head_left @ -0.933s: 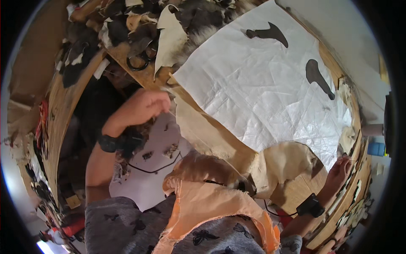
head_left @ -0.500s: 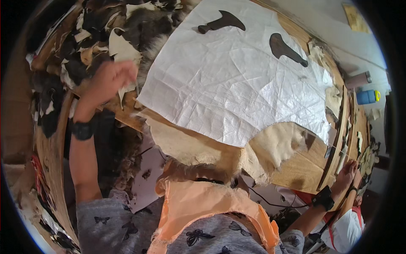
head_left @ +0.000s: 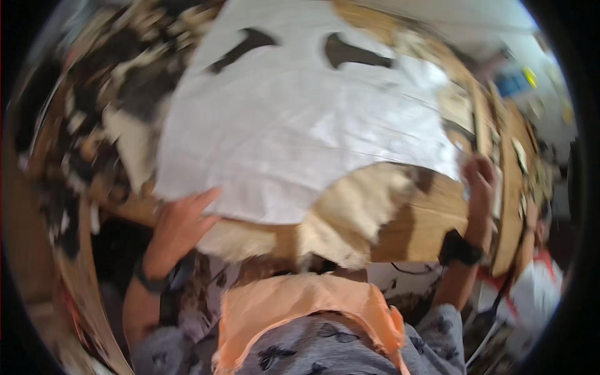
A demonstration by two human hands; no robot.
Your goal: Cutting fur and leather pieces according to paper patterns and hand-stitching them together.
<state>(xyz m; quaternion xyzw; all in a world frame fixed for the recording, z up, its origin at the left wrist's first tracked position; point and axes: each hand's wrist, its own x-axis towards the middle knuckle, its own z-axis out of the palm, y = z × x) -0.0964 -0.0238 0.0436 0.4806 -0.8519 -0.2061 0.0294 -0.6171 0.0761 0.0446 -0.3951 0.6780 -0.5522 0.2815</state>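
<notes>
A large white woven plastic sheet lies over a pale hide on the wooden table. My left hand is at the sheet's near left corner, fingers stretched and apart over its edge. At the sheet's right edge, near its corner, is my right hand, with fingers curled in; blur hides what they hold, if anything. On the far part of the sheet rest two dark tools with flared blades, one blade tool on the left and another blade tool on the right.
Black, white and tan hide scraps are heaped at the left. Wooden boards run along the right side. A blue bottle with a yellow cap stands far right. Another person's arm reaches in from the right.
My left hand has come down from above the hide scraps to the sheet's near left corner. My right hand has moved up to the sheet's right edge. The whole view has shifted.
</notes>
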